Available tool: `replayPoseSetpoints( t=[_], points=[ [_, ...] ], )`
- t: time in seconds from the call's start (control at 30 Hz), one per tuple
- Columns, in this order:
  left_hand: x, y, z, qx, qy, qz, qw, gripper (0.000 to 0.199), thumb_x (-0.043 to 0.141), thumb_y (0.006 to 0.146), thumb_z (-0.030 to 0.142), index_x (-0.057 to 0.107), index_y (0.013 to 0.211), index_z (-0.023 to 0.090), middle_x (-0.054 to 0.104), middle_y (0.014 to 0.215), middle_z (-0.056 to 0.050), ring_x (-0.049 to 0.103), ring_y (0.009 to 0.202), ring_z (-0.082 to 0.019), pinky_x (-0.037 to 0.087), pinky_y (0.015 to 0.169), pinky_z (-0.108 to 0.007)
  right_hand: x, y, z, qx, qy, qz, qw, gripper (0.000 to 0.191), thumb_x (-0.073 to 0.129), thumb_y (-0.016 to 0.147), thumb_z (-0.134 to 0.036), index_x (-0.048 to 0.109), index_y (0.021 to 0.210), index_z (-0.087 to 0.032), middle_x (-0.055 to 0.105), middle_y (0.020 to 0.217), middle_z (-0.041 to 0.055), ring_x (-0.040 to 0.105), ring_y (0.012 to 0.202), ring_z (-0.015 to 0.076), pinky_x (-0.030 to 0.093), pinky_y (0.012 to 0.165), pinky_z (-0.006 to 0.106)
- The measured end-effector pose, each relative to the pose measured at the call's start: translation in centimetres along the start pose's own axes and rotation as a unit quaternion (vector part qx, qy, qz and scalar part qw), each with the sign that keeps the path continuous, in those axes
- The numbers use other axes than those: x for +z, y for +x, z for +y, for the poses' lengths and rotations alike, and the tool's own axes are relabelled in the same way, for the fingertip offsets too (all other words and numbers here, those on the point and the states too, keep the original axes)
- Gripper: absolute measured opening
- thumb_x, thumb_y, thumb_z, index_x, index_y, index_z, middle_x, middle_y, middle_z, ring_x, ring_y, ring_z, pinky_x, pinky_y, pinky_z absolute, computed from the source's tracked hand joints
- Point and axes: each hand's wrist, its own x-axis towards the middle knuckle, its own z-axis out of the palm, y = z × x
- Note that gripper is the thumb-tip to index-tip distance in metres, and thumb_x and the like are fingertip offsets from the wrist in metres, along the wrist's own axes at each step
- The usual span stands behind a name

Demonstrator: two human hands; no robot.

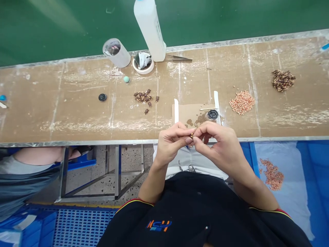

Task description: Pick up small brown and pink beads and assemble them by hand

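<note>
Above the table's front edge, my left hand [172,141] pinches a small brown and gold piece [191,135] between thumb and forefinger. My right hand [219,141] meets it from the other side, its thumb and fingertips closed on the same piece. Fingers cover most of this piece, so its kind is unclear. Just beyond the hands lies a stained cardboard pad [189,111] between white strips. A small jar with a black top [212,114] sits on its right part, beside a thin pale stick [207,109]. Small brown and gold pieces [143,96] lie in a loose cluster farther left.
Orange pieces [242,102] and dark gold-brown pieces [283,81] form piles at right. Along the back stand a white bottle [151,32], a cylindrical container [120,56], a white bowl [143,71] and tweezers [179,58]. Another person's leg [38,156] shows at lower left.
</note>
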Motion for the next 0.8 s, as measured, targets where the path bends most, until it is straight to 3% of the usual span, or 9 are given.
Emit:
replayPoseSetpoints(
  t=[0.2, 0.53, 0.8],
  points=[
    [0.2, 0.0, 0.1, 0.014, -0.011, -0.004, 1.0, 0.019, 0.093, 0.08, 0.028, 0.088, 0.097, 0.036, 0.067, 0.075, 0.0, 0.065, 0.057, -0.007, 0.054, 0.05, -0.018, -0.4, -0.1, 0.1, -0.016, 0.002, -0.01, 1.0, 0.013, 0.065, 0.092, -0.013, 0.065, 0.082, -0.022, 0.07, 0.077, -0.0014, 0.061, 0.065, 0.0112, 0.049, 0.06, 0.023],
    [1.1, -0.6, 0.5, 0.016, 0.024, 0.093, 0.995, 0.018, 0.095, 0.078, 0.034, 0.088, 0.095, 0.033, 0.07, 0.076, 0.001, 0.064, 0.058, -0.005, 0.061, 0.057, -0.018, 1.4, -0.9, 0.1, -0.048, -0.018, 0.07, 0.996, 0.014, 0.062, 0.099, -0.011, 0.069, 0.094, -0.022, 0.075, 0.091, 0.0018, 0.065, 0.072, 0.0124, 0.056, 0.066, 0.026],
    [0.9, -0.4, 0.8, 0.041, 0.029, 0.085, 0.995, 0.017, 0.092, 0.082, 0.028, 0.088, 0.098, 0.03, 0.07, 0.075, 0.002, 0.068, 0.061, -0.005, 0.061, 0.06, -0.014, 2.2, -1.0, 0.6, -0.079, -0.035, 0.095, 0.992, 0.013, 0.062, 0.101, -0.012, 0.071, 0.101, -0.021, 0.076, 0.097, 0.0035, 0.068, 0.075, 0.0125, 0.058, 0.067, 0.026]
  ],
)
